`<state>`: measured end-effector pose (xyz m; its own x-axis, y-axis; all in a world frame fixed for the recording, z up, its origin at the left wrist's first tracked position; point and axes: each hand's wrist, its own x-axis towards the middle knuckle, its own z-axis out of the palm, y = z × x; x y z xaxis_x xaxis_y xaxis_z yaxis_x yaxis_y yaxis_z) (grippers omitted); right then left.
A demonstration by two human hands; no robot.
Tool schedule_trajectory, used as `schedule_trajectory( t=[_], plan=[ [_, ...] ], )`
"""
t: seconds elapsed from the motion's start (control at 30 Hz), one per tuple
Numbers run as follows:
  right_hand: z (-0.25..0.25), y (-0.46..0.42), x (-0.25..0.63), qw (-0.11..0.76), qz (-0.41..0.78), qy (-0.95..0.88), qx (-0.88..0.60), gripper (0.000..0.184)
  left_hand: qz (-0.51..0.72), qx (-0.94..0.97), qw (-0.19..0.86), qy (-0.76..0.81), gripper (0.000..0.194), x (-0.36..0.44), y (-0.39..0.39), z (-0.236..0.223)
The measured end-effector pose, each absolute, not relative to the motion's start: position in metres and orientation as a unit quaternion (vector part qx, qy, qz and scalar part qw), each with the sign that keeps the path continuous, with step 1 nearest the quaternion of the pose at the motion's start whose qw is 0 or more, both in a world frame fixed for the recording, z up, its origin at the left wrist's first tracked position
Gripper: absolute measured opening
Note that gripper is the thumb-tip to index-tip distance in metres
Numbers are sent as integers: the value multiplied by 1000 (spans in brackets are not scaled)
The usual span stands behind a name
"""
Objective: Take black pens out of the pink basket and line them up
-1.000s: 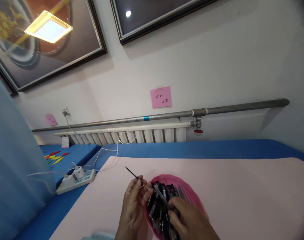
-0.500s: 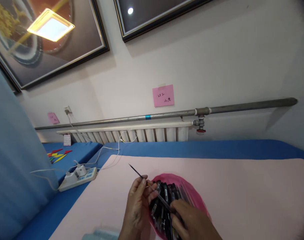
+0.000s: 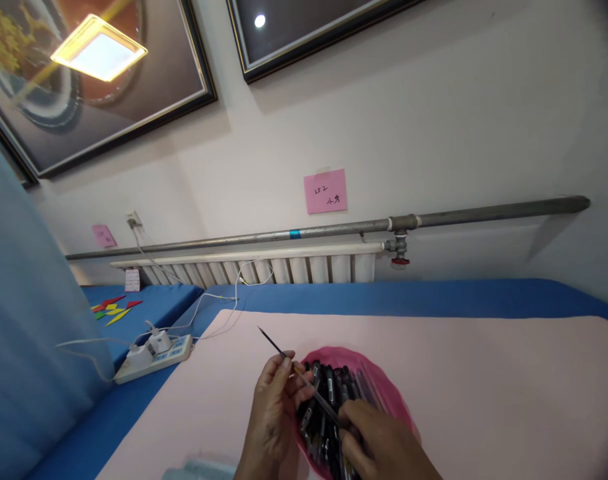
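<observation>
Two bare hands work above a round, scalloped, bright-pink plastic bowl [image 3: 401,400] packed with black-and-clear plastic pens [image 3: 329,393], its rim resting on a pale-pink sheet [image 3: 484,387] spread over a blue-covered table [image 3: 434,298]. Taking the bowl as the clock's centre, the left hand [image 3: 274,407] is at nine o'clock, its thumb and index finger closed in a narrow pinch on a slim, dark, pointed rod [image 3: 271,343] resembling a pen refill. The rod's thin tip points toward ten o'clock, clear of the fingers; the remaining fingers curl loosely near the bowl's rim.

The right hand [image 3: 377,433], at four o'clock and partly covering the bowl, has its thumb and bent index finger closed around a slender, clear-grey plastic tube [image 3: 325,405]. The tube slants over the pens toward the left fingertips, where it lines up with the rod's amber lower end; whether one sits inside the other cannot be told.

Thin, clear plastic sticks [image 3: 371,387] lie at the bowl's one-o'clock side. A light-blue, glossy item [image 3: 199,470], cut off by the frame, lies at eight o'clock. Well apart, between nine and ten o'clock, a white power strip [image 3: 157,360] bears two white plugs. At twelve o'clock, a pink handwritten paper note [image 3: 325,191] hangs on the white wall [image 3: 459,120].
</observation>
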<state>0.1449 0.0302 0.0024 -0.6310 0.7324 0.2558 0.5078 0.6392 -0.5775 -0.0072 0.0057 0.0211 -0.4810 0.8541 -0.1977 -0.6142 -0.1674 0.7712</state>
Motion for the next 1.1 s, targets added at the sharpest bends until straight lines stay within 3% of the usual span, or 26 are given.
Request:
schedule_trajectory(
  t=[0.63,1.1],
  plan=[
    [6,29,144,245,251,-860,-372,14,714,222,490,449,22,-6,7,10],
    [15,37,148,271,421,-781,-373,9,631,251,588,439,19,-2,-1,9]
  ],
)
